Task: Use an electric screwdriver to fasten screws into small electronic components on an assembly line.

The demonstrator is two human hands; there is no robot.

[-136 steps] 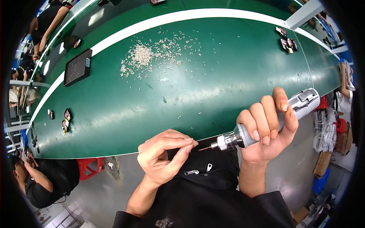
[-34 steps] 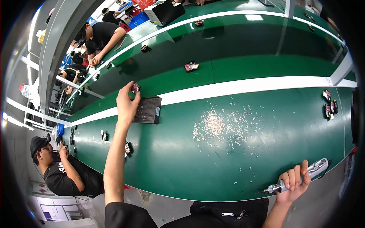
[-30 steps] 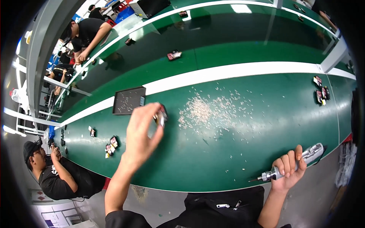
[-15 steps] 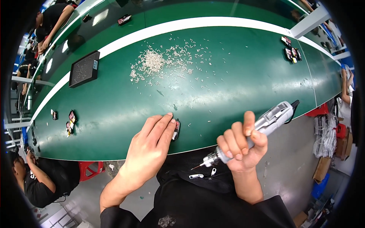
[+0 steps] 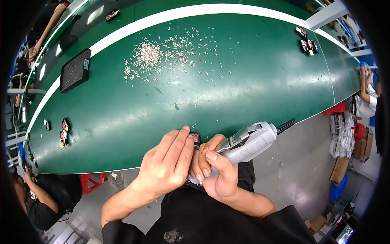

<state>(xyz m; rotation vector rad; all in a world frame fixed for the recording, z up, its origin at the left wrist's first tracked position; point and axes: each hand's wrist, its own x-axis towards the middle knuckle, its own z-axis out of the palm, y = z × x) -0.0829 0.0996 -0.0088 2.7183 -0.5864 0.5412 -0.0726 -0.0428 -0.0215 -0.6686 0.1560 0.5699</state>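
Observation:
My right hand (image 5: 217, 168) is wrapped around a grey electric screwdriver (image 5: 254, 142), whose black cable leaves its rear end towards the upper right. The tool slants down to the left, and its tip is hidden behind my hands. With fingers bent over it, my left hand (image 5: 165, 160) grips a small black device with a red part (image 5: 196, 138) at the near edge of the green table (image 5: 243, 97). Most of that device is covered by my fingers. The two hands are close together, almost touching.
A pile of small pale screw-like pieces (image 5: 149, 55) spreads across the far middle of the table. At the far left stands a black tray (image 5: 76, 71). More small black devices lie at the left (image 5: 64, 132) and far right (image 5: 307, 44). A co-worker (image 5: 48, 191) sits at the left.
My right hand has brought the screwdriver left and inward, up to my left hand. My left hand has stayed on the device. The whole view has shifted slightly.

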